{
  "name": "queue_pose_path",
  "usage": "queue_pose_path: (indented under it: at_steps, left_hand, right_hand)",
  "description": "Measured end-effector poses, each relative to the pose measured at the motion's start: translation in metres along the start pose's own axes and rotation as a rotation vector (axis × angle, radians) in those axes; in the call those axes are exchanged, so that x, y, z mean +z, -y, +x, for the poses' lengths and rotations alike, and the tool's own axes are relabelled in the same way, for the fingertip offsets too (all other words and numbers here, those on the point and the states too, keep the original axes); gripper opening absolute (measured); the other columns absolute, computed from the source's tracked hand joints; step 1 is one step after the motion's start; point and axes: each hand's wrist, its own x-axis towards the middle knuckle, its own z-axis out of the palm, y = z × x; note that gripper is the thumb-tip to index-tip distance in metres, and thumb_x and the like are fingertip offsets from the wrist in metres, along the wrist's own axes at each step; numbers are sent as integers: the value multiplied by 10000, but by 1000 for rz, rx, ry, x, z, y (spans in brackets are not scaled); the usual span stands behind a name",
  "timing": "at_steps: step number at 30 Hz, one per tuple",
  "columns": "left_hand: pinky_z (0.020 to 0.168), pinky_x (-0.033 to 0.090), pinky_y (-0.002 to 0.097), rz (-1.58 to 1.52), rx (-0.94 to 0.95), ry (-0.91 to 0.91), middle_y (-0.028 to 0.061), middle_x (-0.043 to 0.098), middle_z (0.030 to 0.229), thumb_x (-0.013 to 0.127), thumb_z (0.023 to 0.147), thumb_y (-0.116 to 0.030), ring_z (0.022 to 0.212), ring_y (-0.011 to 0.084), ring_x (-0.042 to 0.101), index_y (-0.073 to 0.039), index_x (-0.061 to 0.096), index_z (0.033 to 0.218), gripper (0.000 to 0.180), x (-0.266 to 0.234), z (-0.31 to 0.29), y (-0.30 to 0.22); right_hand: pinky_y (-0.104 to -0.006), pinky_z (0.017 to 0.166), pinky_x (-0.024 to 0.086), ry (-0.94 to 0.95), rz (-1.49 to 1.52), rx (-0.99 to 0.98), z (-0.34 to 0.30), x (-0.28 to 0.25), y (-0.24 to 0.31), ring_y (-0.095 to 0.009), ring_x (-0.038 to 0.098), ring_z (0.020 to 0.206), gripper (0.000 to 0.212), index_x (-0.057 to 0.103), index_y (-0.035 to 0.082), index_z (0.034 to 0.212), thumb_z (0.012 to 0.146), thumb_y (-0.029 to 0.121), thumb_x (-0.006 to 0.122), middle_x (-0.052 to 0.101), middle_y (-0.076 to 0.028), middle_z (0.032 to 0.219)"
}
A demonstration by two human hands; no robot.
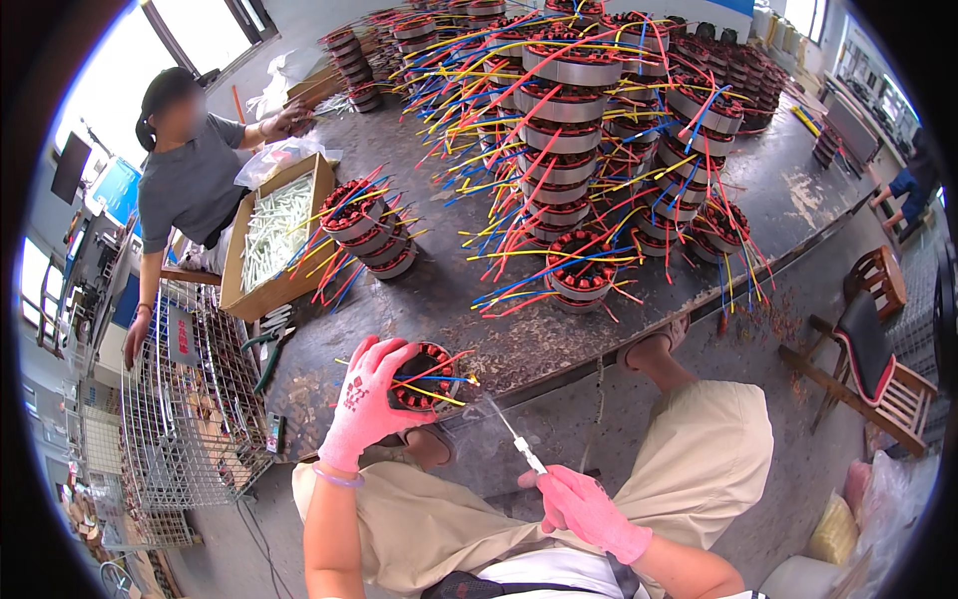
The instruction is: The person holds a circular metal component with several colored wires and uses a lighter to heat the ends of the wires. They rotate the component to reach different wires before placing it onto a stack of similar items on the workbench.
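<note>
My left hand (pixel 364 394), in a pink knit glove, grips a round motor stator (pixel 431 361) at the table's near edge. Red copper windings line it, and red, blue and yellow wires stick out to the right. A small bright spot shows at the wire ends; I cannot make out what it is. My right hand (pixel 591 511), also gloved in pink, is closed around a slim tool (pixel 529 455) with a white handle and a thin pale shaft. The shaft points up and left toward the wire ends. Whether it touches them is unclear.
Tall stacks of wired stators (pixel 566 135) crowd the dark table (pixel 439 285). A shorter stack (pixel 377 235) stands beside a cardboard box (pixel 237 285) of white tubes. Pliers (pixel 269 361) lie at the left edge. A co-worker (pixel 195 165) is at left, a wooden chair (pixel 868 364) at right.
</note>
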Motion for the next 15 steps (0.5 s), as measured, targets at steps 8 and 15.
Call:
queue_pose_path:
  at_steps: [8, 15]
  left_hand:
    - [1173, 329, 555, -27, 8, -4, 141, 553, 1366, 941, 533, -307, 1338, 452, 434, -122, 581, 1342, 905, -1, 0, -2]
    - [1179, 323, 556, -29, -4, -7, 143, 544, 1373, 947, 530, -303, 1341, 450, 429, -124, 575, 1343, 912, -1, -2, -2]
  right_hand:
    - [-293, 617, 503, -12, 36, 27, -1, 0, 0, -111, 522, 590, 368, 637, -12, 1233, 1055, 244, 442, 498, -34, 642]
    - [-289, 614, 500, 0, 16, -9, -1, -1, 1, -109, 516, 581, 358, 638, -10, 1232, 1056, 240, 453, 498, -28, 640]
